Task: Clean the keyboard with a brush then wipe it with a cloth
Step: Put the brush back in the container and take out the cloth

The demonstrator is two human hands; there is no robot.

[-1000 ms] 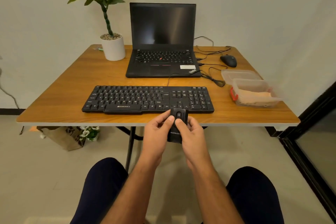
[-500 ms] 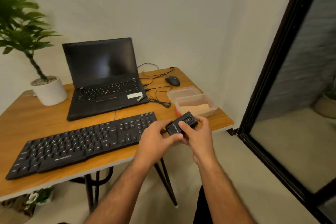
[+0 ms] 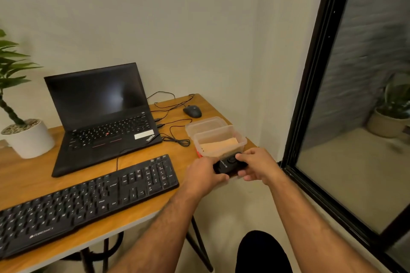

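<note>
A black keyboard [image 3: 88,197] lies along the front of the wooden desk [image 3: 33,175]. Both hands hold a small black device [image 3: 228,165] at the desk's right front corner. My left hand [image 3: 204,176] grips its left end and my right hand [image 3: 258,165] pinches its right end, a finger on top. Just behind them stands a clear plastic box [image 3: 241,139] holding an orange cloth [image 3: 218,146]. A red piece [image 3: 198,153] shows at the box's near left corner. No brush is plainly visible.
An open black laptop [image 3: 104,117] sits behind the keyboard, with cables and a black mouse [image 3: 192,111] to its right. A white potted plant [image 3: 26,137] stands at the left. A dark-framed glass panel [image 3: 315,95] runs close on the right.
The view has swung right. Both hands carried the black device from below the desk's front edge up and right to the corner, in front of the plastic box.
</note>
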